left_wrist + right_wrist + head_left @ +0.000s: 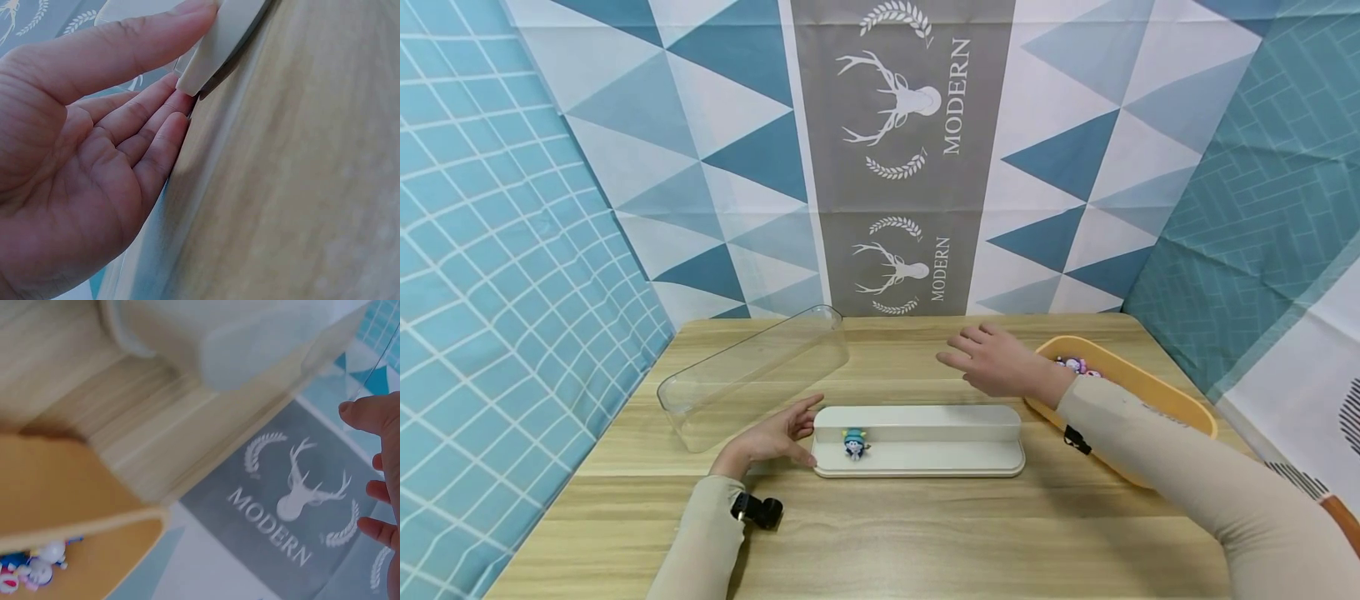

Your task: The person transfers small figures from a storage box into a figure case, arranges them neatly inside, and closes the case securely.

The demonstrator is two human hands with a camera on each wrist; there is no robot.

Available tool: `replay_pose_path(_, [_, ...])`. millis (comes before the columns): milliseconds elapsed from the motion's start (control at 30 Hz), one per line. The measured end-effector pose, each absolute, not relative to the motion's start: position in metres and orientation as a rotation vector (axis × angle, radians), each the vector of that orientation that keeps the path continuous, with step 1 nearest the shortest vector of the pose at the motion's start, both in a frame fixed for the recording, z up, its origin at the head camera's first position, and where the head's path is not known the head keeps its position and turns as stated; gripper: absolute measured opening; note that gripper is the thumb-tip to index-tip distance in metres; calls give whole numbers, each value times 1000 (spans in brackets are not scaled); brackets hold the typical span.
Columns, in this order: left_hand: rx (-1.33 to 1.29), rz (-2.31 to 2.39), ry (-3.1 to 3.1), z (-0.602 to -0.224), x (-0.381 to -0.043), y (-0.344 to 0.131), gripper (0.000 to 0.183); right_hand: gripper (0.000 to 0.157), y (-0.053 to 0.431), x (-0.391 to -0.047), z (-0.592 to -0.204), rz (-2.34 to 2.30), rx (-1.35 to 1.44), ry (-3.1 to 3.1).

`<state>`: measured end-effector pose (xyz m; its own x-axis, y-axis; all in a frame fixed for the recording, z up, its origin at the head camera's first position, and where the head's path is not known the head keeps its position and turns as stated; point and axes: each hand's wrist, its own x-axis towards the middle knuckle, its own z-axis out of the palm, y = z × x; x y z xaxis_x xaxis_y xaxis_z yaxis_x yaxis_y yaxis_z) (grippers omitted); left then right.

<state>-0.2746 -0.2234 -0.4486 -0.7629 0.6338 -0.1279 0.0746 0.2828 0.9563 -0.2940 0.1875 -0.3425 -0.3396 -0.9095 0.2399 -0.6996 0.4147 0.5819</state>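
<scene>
A white two-step display stand (917, 457) lies lengthwise on the wooden table. Near the left end of its lower step stands a small figurine (853, 444) with a blue-green hat. My left hand (778, 433) is at the stand's left end, thumb touching the edge and the other fingers loosely extended beside it. In the left wrist view, the thumb (137, 47) lies against the stand's rim (209, 53). My right hand (992, 360) hovers behind the stand's right end, fingers loosely bent, holding nothing. An orange bin (1157, 400) with several small figurines (1078, 365) sits under the right forearm.
A clear plastic cover (752, 375) rests on the table behind and left of the stand. Patterned cloth (902, 167) hangs along the back edge, with blue checked cloth (497, 250) at the left. Bare wood (925, 542) shows in front of the stand.
</scene>
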Motion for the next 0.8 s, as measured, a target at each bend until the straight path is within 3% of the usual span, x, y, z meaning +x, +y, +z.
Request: replay_pose_path(800, [610,1504,2075,-446,-273,-222,111,49,273,-316,-336,-500,1260,-2429])
